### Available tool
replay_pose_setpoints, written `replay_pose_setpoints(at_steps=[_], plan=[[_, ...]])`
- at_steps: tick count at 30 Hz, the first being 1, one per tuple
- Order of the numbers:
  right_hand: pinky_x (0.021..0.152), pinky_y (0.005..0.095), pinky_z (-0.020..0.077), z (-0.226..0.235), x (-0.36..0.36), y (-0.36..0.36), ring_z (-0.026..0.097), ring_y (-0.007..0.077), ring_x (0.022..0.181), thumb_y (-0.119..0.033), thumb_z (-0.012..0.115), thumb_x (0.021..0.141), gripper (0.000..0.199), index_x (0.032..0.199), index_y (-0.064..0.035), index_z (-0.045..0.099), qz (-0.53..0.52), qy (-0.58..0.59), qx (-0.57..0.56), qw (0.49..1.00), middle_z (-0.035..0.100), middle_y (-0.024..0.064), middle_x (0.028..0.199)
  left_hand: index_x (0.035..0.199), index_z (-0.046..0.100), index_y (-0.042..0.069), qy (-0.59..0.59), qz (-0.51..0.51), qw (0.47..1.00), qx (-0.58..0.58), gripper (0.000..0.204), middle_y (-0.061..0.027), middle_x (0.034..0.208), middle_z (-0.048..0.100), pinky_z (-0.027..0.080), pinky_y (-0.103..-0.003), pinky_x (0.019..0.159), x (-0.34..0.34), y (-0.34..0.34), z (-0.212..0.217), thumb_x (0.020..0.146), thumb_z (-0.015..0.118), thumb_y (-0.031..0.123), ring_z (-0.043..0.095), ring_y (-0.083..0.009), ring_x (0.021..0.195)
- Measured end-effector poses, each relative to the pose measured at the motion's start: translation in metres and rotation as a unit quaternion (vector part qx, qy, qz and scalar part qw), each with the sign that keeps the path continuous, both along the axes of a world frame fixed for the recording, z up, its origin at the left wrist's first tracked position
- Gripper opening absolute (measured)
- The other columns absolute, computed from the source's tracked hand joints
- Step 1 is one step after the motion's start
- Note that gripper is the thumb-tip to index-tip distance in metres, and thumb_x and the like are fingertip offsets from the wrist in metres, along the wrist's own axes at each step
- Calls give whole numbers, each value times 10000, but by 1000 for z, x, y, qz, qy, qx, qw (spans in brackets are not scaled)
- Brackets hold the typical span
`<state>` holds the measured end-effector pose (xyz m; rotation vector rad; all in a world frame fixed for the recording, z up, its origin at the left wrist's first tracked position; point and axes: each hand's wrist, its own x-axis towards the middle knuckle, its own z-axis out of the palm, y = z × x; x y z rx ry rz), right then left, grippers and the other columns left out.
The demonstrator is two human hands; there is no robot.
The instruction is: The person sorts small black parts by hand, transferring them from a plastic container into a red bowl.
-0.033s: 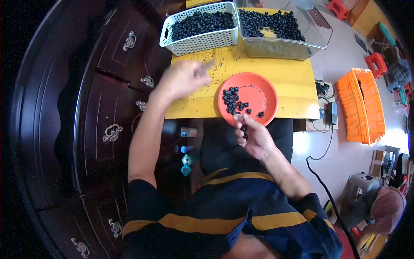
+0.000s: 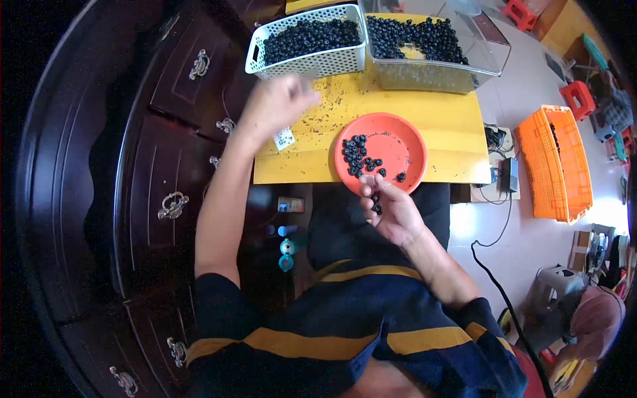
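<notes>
My right hand (image 2: 395, 215) is curled palm up at the near rim of an orange-red plate (image 2: 398, 146). Several small black round pieces (image 2: 377, 207) rest in its fingers. Thumb and index finger meet over the plate's edge; anything pinched between them is too small to make out. More black round pieces (image 2: 355, 154), with pale centers, lie in the left and lower part of the plate. My left hand (image 2: 279, 103), smeared by motion, hovers over the table's left side, just in front of a white perforated basket (image 2: 318, 66) full of such pieces. Its fingers are too blurred to read.
Right of the basket stands a clear bin (image 2: 431, 76) with more black pieces. Dark crumbs (image 2: 325, 109) litter the yellow table (image 2: 451, 119). A white patterned card-like piece (image 2: 284, 138) lies at its left edge. Dark drawers (image 2: 149, 219) stand left, an orange crate (image 2: 557, 166) right.
My left hand has shifted a little away from me, toward the white basket, uncovering the white patterned piece. My right hand and the plate look nearly unchanged.
</notes>
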<state>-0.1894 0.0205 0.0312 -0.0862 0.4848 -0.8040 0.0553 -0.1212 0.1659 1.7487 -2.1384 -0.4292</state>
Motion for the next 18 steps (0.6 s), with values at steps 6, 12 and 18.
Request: replay_pose_setpoints(at_steps=[6,12,18], plan=[[837,334,537,10,-11,-6,649,213,1000,-367,560,1018,392,1246,-50,600,-51,-2,30,998,673,88,1149,1004,663,-10,114,29,975,-186,442,-95,670,616,505,-372,600,-21,-11,17,845,783,384,621,-200,613],[973,373,489,9,-10,-11,616,204,1128,-409,485,1047,409,1271,-84,592,-53,-16,12,998,651,90,1250,994,668,69,150,-86,985,17,264,-87,642,616,501,-390,576,-70,90,-29,842,764,263,641,-236,592],[1038,404,471,2,2,-8,580,270,1221,-341,441,1071,422,1307,-17,572,-65,-33,-8,997,628,148,1301,1107,669,64,99,-127,986,30,334,-123,754,689,539,-462,648,-91,138,-68,841,731,255,690,-330,700]])
